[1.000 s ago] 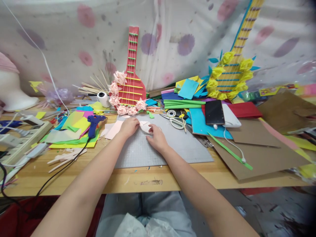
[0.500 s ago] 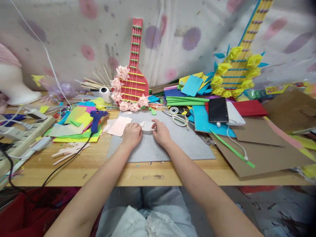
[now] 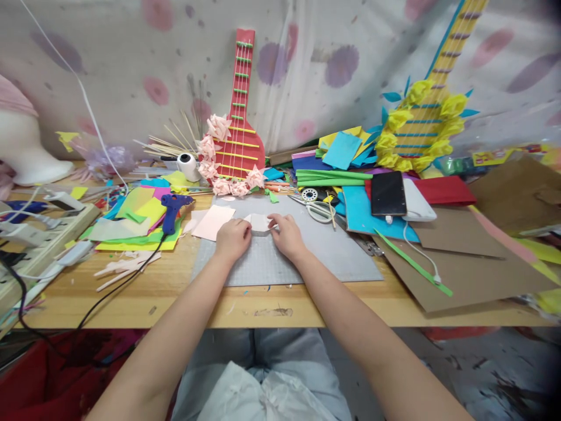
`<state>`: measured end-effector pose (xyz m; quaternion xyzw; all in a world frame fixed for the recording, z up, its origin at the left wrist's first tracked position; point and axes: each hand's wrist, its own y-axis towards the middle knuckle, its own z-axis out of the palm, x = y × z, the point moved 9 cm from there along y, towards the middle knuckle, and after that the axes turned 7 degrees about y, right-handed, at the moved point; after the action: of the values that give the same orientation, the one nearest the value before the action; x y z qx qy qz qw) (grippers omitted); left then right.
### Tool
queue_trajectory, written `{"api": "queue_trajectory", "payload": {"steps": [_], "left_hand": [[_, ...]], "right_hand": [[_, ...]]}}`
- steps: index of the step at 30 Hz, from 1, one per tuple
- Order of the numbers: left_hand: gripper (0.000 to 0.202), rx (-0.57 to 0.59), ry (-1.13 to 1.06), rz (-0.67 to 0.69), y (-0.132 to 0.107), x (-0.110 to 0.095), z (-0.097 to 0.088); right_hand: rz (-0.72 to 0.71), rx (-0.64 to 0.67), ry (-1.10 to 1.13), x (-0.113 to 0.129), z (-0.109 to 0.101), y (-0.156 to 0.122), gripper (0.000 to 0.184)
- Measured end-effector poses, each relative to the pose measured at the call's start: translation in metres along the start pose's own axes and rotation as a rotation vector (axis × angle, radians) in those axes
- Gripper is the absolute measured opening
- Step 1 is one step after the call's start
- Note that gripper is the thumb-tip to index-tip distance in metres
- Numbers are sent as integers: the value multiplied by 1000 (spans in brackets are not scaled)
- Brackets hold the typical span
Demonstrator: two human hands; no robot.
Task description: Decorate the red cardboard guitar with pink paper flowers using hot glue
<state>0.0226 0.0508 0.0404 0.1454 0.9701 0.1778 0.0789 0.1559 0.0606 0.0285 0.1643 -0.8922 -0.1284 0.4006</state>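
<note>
Pinching small pale pink folded paper piece [image 3: 259, 222] between our left hand [image 3: 234, 237] and right hand [image 3: 286, 234], fingers closed on its edges, over grey cutting mat [image 3: 324, 251].

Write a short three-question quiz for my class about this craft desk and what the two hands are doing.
1. True or false: both hands hold the small pale paper piece over the grey cutting mat.
2. Which thing lies nearest the left hand? A) pink paper sheet B) black phone C) yellow flower guitar
3. What colour is the glue gun on the stacked paper?

Key
1. True; the right hand pinches the other side.
2. A
3. Blue
</note>
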Motion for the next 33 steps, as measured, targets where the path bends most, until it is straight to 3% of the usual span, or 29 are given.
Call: {"api": "queue_trajectory", "payload": {"steps": [4, 12, 21, 27, 33], "left_hand": [[15, -10, -16, -2, -2, 1, -1], [15, 82, -151, -5, -3, 0, 6], [25, 142, -390, -324, -3, 27, 21], [28, 135, -410, -420, -1, 33, 29], [32, 135, -282, -435, -2, 27, 23]], "right_hand": [[36, 36, 37, -5, 7, -1, 39], [148, 10, 92, -20, 7, 1, 38], [236, 8, 109, -25, 11, 2, 29], [306, -19, 20, -21, 8, 1, 27], [279, -45, -58, -14, 7, 0, 27]]}}
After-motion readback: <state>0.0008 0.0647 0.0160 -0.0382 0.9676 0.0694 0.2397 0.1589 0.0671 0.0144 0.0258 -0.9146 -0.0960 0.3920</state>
